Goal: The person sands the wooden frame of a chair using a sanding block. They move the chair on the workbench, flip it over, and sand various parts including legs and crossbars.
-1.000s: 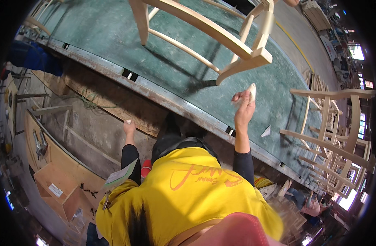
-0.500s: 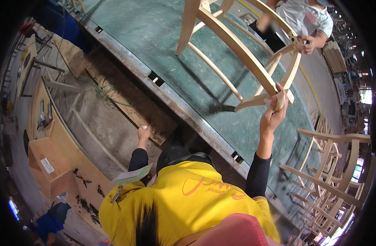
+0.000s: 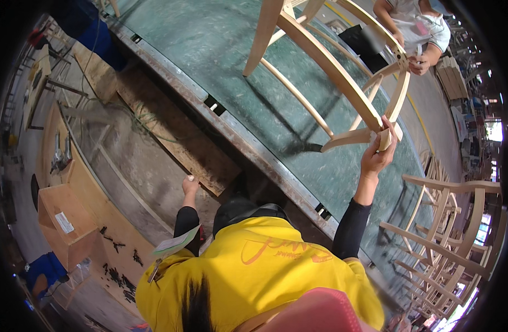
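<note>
Chair frame (image 3: 342, 83) leg end in raised right hand (image 3: 375, 157)

One view only was supplied, taken from a wide fisheye camera worn on the person's head. It looked steeply down over the yellow shirt (image 3: 254, 271), which filled the lower centre at close range. The forearms entered from the lower part of the frame, the left hand (image 3: 190, 185) and right hand (image 3: 377, 157) lying at mid distance. The green table (image 3: 226, 61) stretched away toward the upper edge, its metal border bowed by the lens. The wooden chair frame (image 3: 331, 66) stood farther off, near the top. Corners were black vignette. No second view was available for overlap.
</note>
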`<state>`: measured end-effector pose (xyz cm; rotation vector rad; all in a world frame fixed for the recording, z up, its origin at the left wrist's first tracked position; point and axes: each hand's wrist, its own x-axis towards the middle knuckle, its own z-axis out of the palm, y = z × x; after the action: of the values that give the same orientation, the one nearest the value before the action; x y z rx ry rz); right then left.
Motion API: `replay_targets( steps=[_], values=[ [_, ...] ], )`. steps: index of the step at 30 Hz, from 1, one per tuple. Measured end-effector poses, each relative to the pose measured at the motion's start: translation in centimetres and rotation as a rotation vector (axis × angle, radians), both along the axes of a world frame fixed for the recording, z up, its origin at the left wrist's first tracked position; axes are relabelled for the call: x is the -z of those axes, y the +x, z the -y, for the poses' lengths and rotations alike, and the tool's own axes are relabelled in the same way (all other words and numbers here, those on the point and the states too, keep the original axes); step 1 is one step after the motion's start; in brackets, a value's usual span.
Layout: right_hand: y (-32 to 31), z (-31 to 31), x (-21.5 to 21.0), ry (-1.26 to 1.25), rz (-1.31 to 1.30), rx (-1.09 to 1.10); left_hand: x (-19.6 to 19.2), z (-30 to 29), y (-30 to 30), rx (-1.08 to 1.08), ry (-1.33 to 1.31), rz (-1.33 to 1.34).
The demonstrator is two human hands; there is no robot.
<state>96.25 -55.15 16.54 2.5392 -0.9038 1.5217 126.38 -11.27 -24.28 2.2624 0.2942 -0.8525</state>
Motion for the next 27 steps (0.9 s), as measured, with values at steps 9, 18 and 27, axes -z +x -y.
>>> replay_targets(
  steps=[9, 18, 27],
  values=[
    [-1.3, -2.5, -0.2, 0.337, 0.14, -0.01, 2.3, -2.6, 0.5, 0.045, 0.065, 0.015],
    [-7.7, -12.3, 7.7, 0.721, 0.444, 0.16, 4.8, 6.9, 0.2, 0.249, -0.209, -0.14],
    [-10.2, -20.1, 8.9, 1.008, 0.556, 0.103, -1.9, 18.1, -2.5, 0.643, -0.122, -0.057]
  ],
)
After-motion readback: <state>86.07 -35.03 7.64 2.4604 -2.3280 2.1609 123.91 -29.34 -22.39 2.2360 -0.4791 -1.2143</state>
